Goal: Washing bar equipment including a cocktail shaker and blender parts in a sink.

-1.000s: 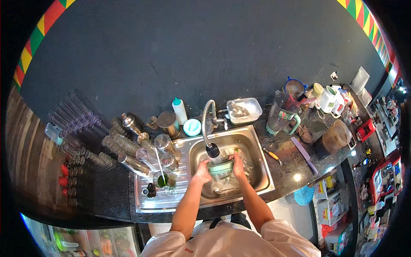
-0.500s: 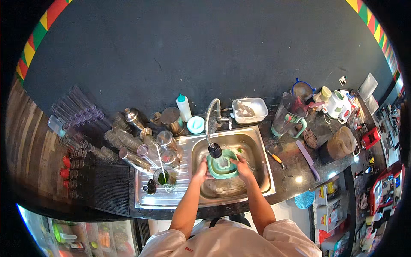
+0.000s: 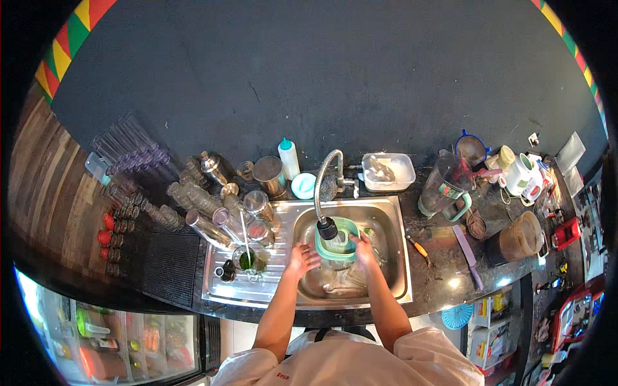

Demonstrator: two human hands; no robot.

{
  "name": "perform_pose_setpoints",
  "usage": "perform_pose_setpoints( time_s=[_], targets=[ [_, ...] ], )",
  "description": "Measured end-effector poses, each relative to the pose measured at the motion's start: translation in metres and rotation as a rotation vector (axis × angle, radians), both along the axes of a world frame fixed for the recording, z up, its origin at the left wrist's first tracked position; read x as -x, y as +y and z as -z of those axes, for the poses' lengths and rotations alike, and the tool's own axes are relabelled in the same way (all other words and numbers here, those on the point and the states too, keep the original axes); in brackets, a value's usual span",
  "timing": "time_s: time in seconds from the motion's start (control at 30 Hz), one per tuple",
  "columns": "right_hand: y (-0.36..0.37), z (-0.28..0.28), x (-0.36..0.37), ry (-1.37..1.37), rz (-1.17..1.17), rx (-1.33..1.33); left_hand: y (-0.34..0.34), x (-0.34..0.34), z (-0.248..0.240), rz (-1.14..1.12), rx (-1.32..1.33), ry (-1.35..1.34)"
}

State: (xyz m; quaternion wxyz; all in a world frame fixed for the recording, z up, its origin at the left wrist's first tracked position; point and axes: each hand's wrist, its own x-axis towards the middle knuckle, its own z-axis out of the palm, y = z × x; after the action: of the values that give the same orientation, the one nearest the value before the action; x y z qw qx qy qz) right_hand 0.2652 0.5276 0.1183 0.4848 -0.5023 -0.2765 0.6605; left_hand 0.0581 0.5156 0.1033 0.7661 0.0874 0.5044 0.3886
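A pale green square container (image 3: 336, 256) is held tilted inside the steel sink (image 3: 390, 273). Right above it is the black spray head (image 3: 327, 228) of the coiled faucet, and water seems to run into the container. My right hand (image 3: 364, 249) grips the container's right edge. Just left of the container, near the basin's left rim, my left hand (image 3: 303, 258) is open with its fingers spread, apart from the container. A spoon-like utensil (image 3: 329, 287) lies at the basin's bottom, partly blurred by water.
Metal cups, glasses and shakers (image 3: 257, 206) crowd the drainboard's back. A glass with green leaves (image 3: 244, 258) stands in front. Right of the sink lie an orange-handled tool (image 3: 418, 247) and a purple knife (image 3: 468, 254), near a blender jug (image 3: 440, 188). A white tub (image 3: 388, 172) stands behind.
My left hand has let go of the container and moved slightly away, its fingers spreading. My right hand still holds the container. The whole view has shifted a little.
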Motion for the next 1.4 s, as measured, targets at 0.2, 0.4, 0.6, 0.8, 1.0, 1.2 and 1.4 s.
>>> perform_pose_setpoints(
  time_s=[0.2, 0.4, 0.6, 0.8, 1.0, 1.2, 1.4],
  targets=[
    [-0.001, 0.008, -0.016, -0.068, -0.025, -0.013, -0.004, -0.013, 0.000, -0.081, 0.030, 0.021],
    [0.000, 0.006, -0.017, 0.004, -0.056, -0.017, -0.002, -0.014, 0.018, -0.134, -0.024, -0.017],
    [-0.007, -0.013, -0.005, 0.104, -0.181, 0.050, 0.000, -0.036, -0.003, -0.223, -0.180, -0.041],
    [-0.034, -0.025, -0.029, 0.123, -0.263, 0.225, -0.010, -0.042, -0.020, -0.120, 0.253, -0.331],
    [-0.024, 0.016, -0.027, -0.510, 0.237, -0.362, -0.006, -0.066, -0.017, 0.161, 0.374, -0.139],
    [-0.006, -0.015, 0.017, -0.492, 0.037, 0.205, 0.003, -0.047, 0.010, -0.299, -0.060, -0.214],
    [-0.005, 0.011, 0.031, 0.093, -0.344, 0.222, 0.004, -0.007, -0.015, -0.332, -0.289, -0.131]
  ],
)
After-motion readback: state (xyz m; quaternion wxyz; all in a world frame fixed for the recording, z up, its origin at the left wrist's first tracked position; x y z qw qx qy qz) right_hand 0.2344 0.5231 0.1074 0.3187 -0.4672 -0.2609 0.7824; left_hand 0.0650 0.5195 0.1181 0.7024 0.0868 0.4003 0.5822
